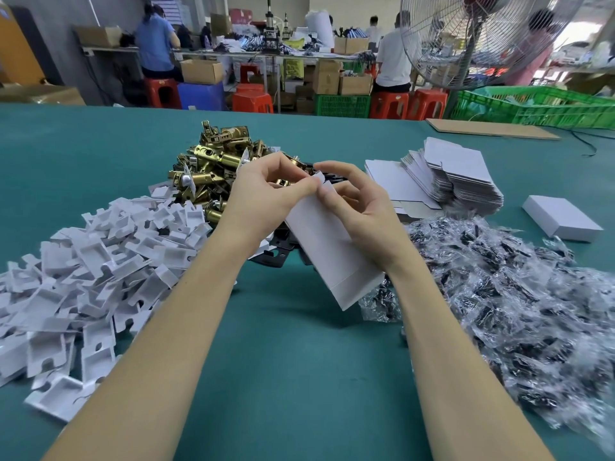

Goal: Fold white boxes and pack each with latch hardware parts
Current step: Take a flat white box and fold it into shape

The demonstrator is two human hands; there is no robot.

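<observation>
White box, flat cardboard, held tilted above the green table, its far end raised between both hands. Left hand pinches the top flap between thumb and fingertips; right hand has curled fingers pinching the adjoining flap, thumb on the box face. No legible writing on the box.

Brass latch bolts, metallic and cylindrical, are heaped behind the hands. White moulded plastic inserts lie piled at left. Clear crinkled bags of dark parts lie at right. Flat box blanks are stacked beyond; 1 folded box sits near them.
</observation>
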